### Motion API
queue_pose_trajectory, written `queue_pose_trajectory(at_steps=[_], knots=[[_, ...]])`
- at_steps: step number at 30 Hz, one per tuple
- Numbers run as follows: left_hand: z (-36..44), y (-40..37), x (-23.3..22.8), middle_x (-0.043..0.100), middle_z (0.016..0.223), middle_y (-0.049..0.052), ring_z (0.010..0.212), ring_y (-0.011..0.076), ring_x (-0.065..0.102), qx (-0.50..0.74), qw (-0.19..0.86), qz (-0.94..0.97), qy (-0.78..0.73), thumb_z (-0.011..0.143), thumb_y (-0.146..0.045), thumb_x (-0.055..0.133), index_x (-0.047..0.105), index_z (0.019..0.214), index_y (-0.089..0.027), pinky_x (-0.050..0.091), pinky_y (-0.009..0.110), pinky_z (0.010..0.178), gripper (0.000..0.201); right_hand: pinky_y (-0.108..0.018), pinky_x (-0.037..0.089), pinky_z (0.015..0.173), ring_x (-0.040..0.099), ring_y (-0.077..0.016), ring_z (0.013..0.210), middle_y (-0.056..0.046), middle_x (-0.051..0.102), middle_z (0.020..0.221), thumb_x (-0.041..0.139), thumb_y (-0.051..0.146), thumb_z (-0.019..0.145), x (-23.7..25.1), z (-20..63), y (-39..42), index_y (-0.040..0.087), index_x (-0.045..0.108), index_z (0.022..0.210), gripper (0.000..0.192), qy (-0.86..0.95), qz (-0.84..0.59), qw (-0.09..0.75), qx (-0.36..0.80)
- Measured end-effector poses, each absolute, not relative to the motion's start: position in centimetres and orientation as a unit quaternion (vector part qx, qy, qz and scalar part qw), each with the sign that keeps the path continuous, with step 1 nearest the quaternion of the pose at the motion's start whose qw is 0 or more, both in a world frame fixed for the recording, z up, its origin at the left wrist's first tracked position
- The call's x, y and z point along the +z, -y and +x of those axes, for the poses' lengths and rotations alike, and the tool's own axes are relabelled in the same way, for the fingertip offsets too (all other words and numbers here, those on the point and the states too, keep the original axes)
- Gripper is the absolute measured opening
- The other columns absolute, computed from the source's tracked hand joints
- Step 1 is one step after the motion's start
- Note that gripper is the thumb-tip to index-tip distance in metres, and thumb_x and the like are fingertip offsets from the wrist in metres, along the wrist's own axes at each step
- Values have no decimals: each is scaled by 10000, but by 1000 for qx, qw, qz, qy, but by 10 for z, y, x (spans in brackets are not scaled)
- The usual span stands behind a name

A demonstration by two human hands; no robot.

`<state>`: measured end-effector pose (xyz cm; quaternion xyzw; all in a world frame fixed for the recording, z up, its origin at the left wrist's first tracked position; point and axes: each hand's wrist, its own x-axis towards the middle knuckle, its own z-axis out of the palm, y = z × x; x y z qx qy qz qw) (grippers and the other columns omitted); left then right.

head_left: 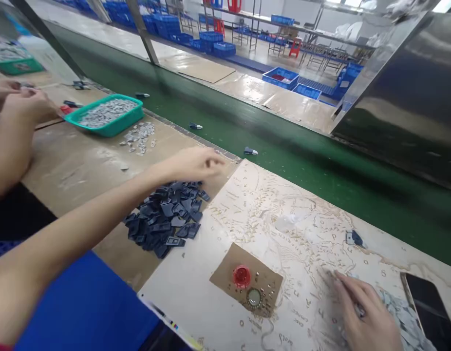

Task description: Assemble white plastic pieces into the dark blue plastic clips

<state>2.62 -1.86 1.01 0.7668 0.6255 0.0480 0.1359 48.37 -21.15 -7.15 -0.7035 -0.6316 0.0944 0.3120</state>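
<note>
My left hand [200,164] hangs over the brown work surface beside the belt, slightly blurred, with its fingers apart and nothing visible in them. Below its wrist lies a heap of dark navy plastic buckle-like pieces [170,214]. My right hand [367,312] rests low on the map-printed board [196,273], fingers closed around a small grey piece [359,310] that is mostly hidden. Beside that hand are a pile of pale grey pieces [403,317] and a phone [430,307]. A dark-and-grey part [354,238] lies farther up the board.
Brown cardboard [225,268] carries a red cap [242,276], a bottle cap [253,297] and tiny bits. Several small parts sit on the green belt [302,170]. At left, a co-worker's hands [28,102] are near a green basket [116,127] of grey pieces.
</note>
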Motion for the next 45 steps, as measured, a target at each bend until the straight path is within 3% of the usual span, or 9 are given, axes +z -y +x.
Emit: queue_pose_trajectory(at_steps=[5,8,11,18,22,25,31,38,45], knots=[[1,78,-19,776,1280,104,1123,283,738,0,200,811,-549,968,-418,758,786,1191,-205,602,501,1005,309,-460,717,647,837,-397,838,-215,860,981,997,652,466,-57,445,226,331,848,657,403,415,-714,417,379],[9,89,-32,794,1164,110,1066,267,750,55,214,820,-528,1030,-402,657,782,1091,-176,603,486,995,265,-396,652,493,743,-289,546,-197,834,791,1048,595,412,-63,425,237,309,807,593,415,336,-666,480,461],[16,113,-30,805,1167,103,1057,244,770,147,240,822,-494,1073,-384,517,780,1161,-209,621,384,957,327,-373,600,413,651,-242,416,-145,793,652,1053,554,458,-70,405,251,313,848,649,369,328,-629,512,485],[21,200,-43,807,1081,66,971,191,776,342,317,769,-438,1111,-397,534,794,1161,-268,640,256,853,294,-246,456,302,577,-156,323,-23,697,569,982,549,708,-56,348,264,360,883,704,213,424,-541,546,480],[30,239,-59,819,1115,-2,1030,174,787,414,344,707,-460,1083,-378,631,788,1220,-370,634,187,905,209,-256,512,353,635,-163,380,6,677,595,973,518,732,-53,335,267,362,896,765,177,457,-577,488,469],[38,265,-67,840,1111,-35,999,164,815,426,363,678,-478,1064,-391,668,789,1233,-395,633,140,888,208,-254,551,399,694,-176,474,-10,734,681,941,367,781,-51,335,271,354,912,883,107,498,-601,435,449],[54,304,-87,832,1160,-16,1002,207,816,426,432,597,-525,1080,-487,609,763,1328,-453,666,211,893,294,-335,711,634,813,-240,718,-35,866,890,813,99,878,-55,335,276,352,871,1144,372,720,-538,383,213],[53,314,-92,801,1167,-7,985,213,797,404,424,562,-584,1072,-522,580,763,1347,-508,664,226,895,330,-329,726,674,836,-246,774,-71,877,963,738,9,900,-64,332,271,332,863,1186,449,778,-501,332,185],[74,303,-83,835,1073,-47,914,168,827,462,461,561,-510,1043,-409,692,779,1239,-480,669,168,835,226,-317,716,641,830,-238,709,-48,875,880,816,103,895,-50,325,272,302,885,1056,266,725,-538,377,206]])
